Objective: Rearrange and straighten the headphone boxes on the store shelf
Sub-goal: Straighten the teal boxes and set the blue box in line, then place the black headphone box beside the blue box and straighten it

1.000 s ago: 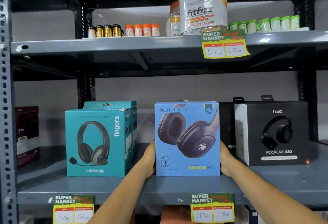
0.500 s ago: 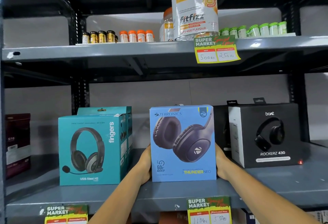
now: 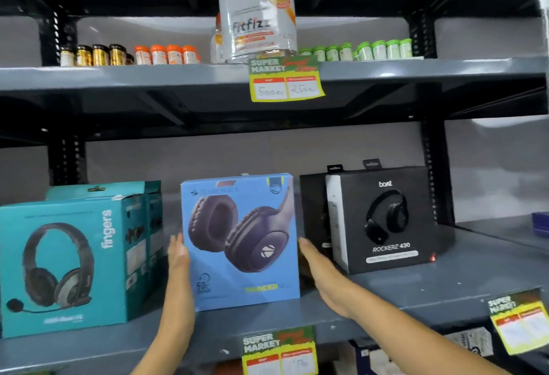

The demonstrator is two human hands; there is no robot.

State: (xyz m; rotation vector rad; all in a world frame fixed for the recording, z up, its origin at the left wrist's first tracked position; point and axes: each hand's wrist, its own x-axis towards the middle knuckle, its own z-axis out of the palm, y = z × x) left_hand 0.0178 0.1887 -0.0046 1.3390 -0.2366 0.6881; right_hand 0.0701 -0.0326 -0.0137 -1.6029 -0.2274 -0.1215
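Hands flank the blue headphone box [image 3: 240,241], which stands upright on the grey shelf [image 3: 416,294] between the teal box [image 3: 65,264] and the black box [image 3: 383,217]. The left hand [image 3: 178,258] and right hand [image 3: 322,273] lie flat with fingers straight beside its sides, gripping nothing; contact is unclear.

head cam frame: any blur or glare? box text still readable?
Head view: motion blur throughout; the blue box brand line is smeared, "fingers" on the teal box and "ROCKERZ 430" on the black box still read. Small glare spots on the upper shelf edge. Wide-angle bowing at the frame edges. Price tag figures are soft.
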